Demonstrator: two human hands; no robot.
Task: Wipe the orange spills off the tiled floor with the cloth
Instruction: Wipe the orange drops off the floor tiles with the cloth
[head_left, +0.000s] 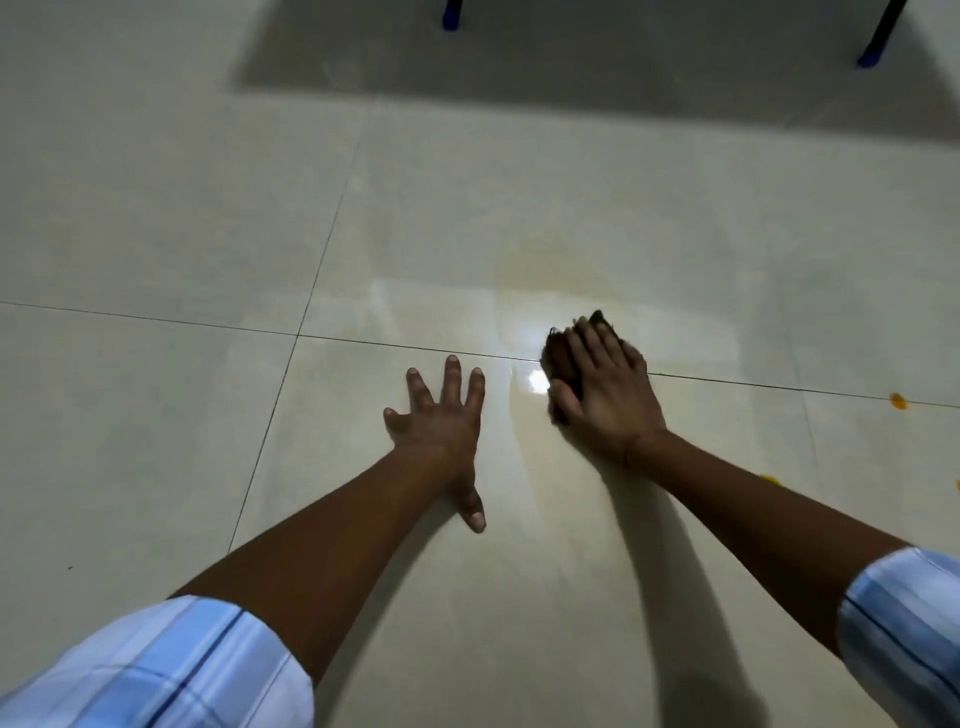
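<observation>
The tiled floor is glossy, smooth and wet-shiny near the dark, rough-looking cloth. The sleeve is soft woven checked fabric.

the floor is laid with large glossy cream tiles, split by thin dark grout lines that cross to the left of a bright glare patch of reflected light. far beyond that glare, a wide grey shadow lies over the tiles. two dark furniture legs with blue feet stand at its far edge, one left and one right.
</observation>
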